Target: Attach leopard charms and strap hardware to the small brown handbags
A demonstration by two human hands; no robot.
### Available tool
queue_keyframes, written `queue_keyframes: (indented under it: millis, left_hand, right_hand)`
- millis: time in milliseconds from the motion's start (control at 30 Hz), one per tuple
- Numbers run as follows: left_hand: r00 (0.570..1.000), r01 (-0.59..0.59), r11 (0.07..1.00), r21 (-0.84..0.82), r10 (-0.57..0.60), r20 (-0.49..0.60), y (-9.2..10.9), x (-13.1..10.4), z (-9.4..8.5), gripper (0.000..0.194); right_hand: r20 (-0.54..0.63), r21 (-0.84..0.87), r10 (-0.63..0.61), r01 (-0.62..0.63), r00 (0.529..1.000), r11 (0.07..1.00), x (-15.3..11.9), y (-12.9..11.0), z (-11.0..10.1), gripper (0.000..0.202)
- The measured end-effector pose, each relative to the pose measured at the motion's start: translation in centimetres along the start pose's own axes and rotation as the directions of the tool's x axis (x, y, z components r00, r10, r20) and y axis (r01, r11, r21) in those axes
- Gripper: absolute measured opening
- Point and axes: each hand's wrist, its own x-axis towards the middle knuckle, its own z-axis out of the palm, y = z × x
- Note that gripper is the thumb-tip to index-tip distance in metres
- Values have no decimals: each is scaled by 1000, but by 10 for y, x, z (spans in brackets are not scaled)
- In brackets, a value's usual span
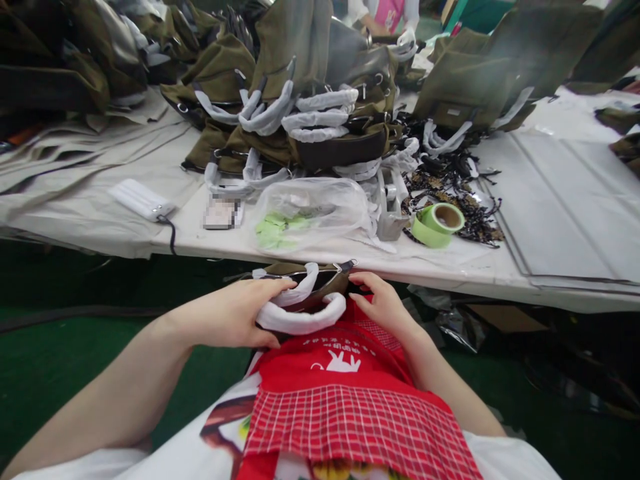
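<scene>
On my lap, below the table edge, rests an olive handbag (327, 283) with a zipper along its top. Its two handles (300, 320) are wrapped in white padding. My left hand (243, 310) grips the bag's left end by the wrapped handles, thumb below and fingers over the top; part of the fingers is hidden. At the opposite end, my right hand (383, 303) has thumb and fingers apart beside the dark zipper tab and metal ring. Its fingertips are at the bag's edge, and whether they touch it is unclear.
Olive bags (345, 150) are piled along the table (200, 250). Near its front edge are a clear plastic bag (320, 207) with green pieces, a tape dispenser (391, 203), green tape rolls (435, 227), a white power bank (140, 199) and dark tangled cords (457, 190). A person (385, 17) stands opposite.
</scene>
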Motion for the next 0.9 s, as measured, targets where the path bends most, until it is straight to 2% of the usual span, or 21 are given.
queue_keyframes:
  millis: [67,167,267,333,400,500,567,633,733,800,867,900]
  left_hand:
    - [1000,6,997,-76,-7,-21,-3,13,7,41]
    - [974,-63,963,-263,2,-226,-1,28,5,15]
    - [898,-177,905,-386,-12,-439,8,35,-10,16]
    - [862,-197,853,-484,-84,-499,12,39,-17,12]
    - [840,-163,774,-612,-216,-497,7,49,-19,9]
    - [809,-92,671,-736,-380,-448,-12,74,-14,31]
    - [818,-106,628,-771,-386,-427,-26,89,-9,49]
    - [850,-148,570,-808,-344,-399,-34,97,-8,62]
    - [886,-198,433,-879,-303,-350,-33,89,-14,73]
    - [901,-242,312,-919,-278,-332,-24,74,-21,73]
    - [890,-293,243,-925,-285,-356,-12,58,-28,65]
    - [866,-317,255,-913,-313,-389,-7,51,-31,60]
  right_hand:
    - [21,26,-74,73,997,997,3,-7,-1,37]
    - [118,83,-161,152,980,985,8,-24,-6,31]
    - [129,136,-204,186,971,973,10,-41,-13,15]
    - [68,144,-218,206,974,968,11,-46,-18,15]
    - [27,112,-202,198,979,974,12,-44,-18,19]
    - [50,12,-107,106,993,994,16,-30,-8,32]
    - [86,-38,-51,55,995,998,20,-18,1,33]
    - [100,-67,-34,41,994,997,24,-8,9,33]
    - [95,-93,-26,35,995,995,26,-2,14,33]
    - [87,-93,-25,33,996,995,25,-4,13,21]
    - [85,-61,-64,69,994,996,22,-10,8,6]
    - [90,-29,-99,102,991,994,21,-14,6,2]
